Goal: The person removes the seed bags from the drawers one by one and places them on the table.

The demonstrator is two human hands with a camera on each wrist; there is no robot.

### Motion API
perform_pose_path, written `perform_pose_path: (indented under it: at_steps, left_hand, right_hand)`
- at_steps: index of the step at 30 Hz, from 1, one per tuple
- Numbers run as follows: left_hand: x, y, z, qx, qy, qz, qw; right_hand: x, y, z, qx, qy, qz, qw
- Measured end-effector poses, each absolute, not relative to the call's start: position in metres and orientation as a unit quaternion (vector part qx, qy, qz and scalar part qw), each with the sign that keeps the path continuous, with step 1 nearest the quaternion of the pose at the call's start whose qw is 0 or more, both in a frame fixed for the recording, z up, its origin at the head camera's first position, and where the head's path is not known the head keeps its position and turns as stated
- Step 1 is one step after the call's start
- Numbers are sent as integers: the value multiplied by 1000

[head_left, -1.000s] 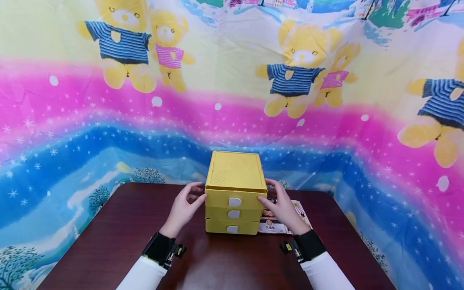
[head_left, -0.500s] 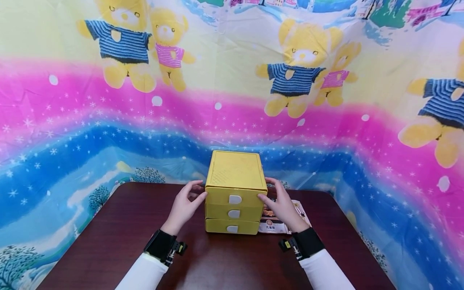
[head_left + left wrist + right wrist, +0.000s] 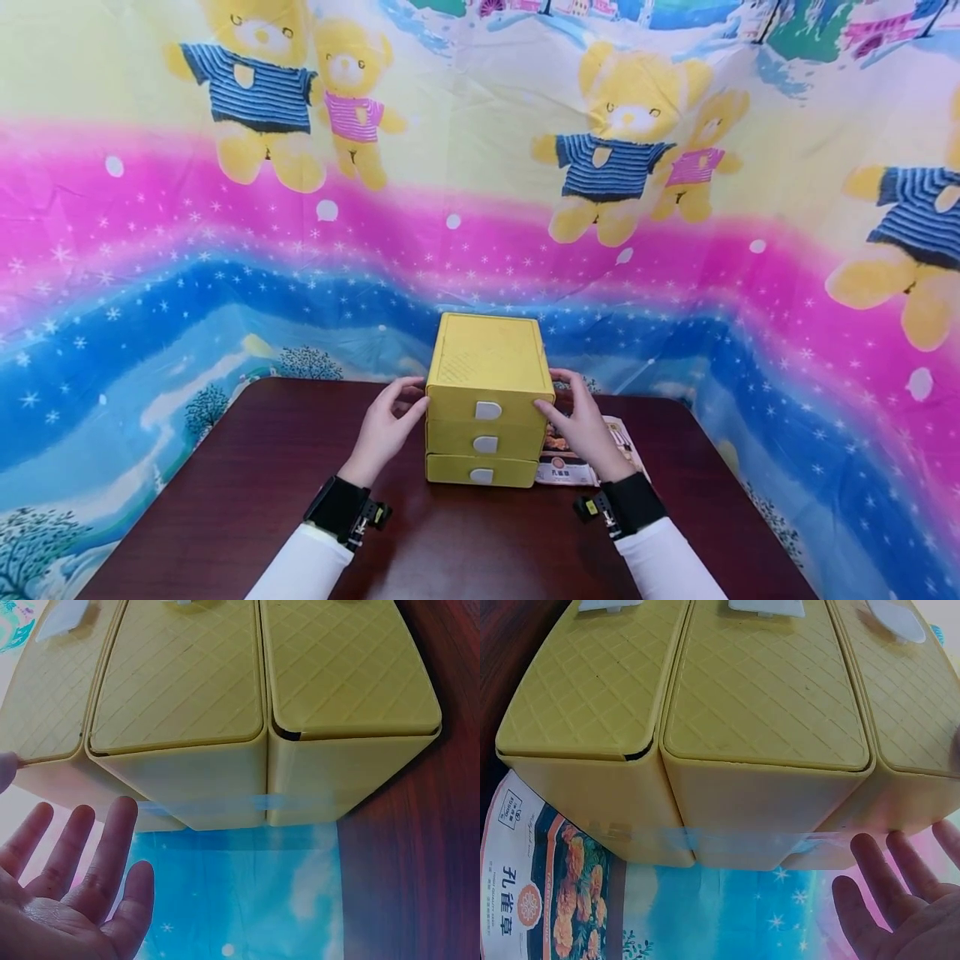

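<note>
A yellow three-tier drawer box (image 3: 491,350) stands on the table, its fronts facing me, each with a white tab handle (image 3: 487,410). My left hand (image 3: 386,425) is at its left side, thumb at the front edge of the top drawer, the other fingers loosely spread along the side. My right hand (image 3: 585,423) mirrors it on the right, thumb tip on the top drawer's front corner. In the wrist views, the left fingers (image 3: 112,840) and right fingers (image 3: 885,870) are extended beside the upper tier. Clear tape (image 3: 705,840) runs across the tiers' sides.
A printed packet with orange flowers (image 3: 525,900) lies right of the box, partly under my right forearm in the head view. The dark red-brown table (image 3: 300,467) meets a bear-patterned cloth (image 3: 450,167) behind and on both sides.
The thin gap between the top panel and the top drawer's front has narrowed since a second ago. Both hands stay almost in place at the sides.
</note>
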State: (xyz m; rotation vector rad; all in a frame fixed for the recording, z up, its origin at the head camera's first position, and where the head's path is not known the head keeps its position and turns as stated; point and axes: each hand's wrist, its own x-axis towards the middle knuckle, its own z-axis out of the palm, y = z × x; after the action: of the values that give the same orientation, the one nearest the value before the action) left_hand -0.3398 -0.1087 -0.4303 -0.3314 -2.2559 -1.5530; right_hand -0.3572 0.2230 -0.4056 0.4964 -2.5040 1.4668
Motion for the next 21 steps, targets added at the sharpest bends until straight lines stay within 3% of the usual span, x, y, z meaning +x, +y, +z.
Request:
perform_pose_path:
  at_steps: [21]
  left_hand:
    - [-338,-107,-428,-116,-805,-560,159]
  right_hand:
    - [-351,220,-411,179,-850,482,116]
